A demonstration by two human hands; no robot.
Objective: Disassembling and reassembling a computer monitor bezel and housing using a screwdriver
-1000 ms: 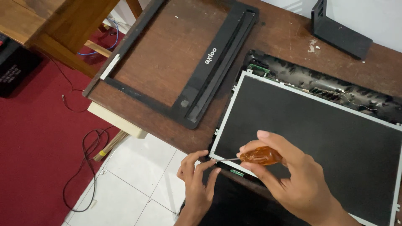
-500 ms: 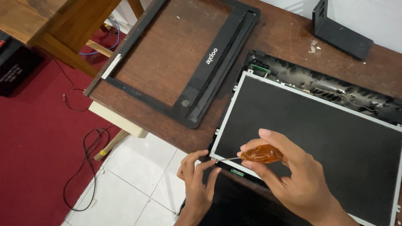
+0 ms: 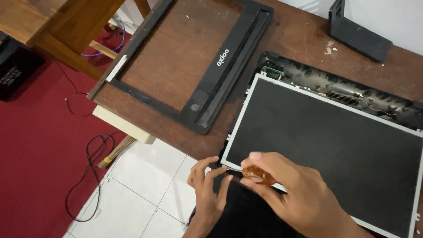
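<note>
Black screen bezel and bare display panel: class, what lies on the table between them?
Head view: only bare brown tabletop separates the bezel from the display panel.

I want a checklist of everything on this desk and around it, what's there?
Surface: brown wooden table, scuffed, white flecks near the far edge.
Job's things: bare screen panel lying flat in its black back cover; amber-handled screwdriver at the panel's near corner.
Clutter: black screen frame lying apart; black stand by the wall.
Hands: right hand grips the screwdriver; left hand has fingertips by the corner.
Cables: black cable on the floor; blue wire under the table.
Surroundings: red carpet, white tiles, wooden furniture.
</note>
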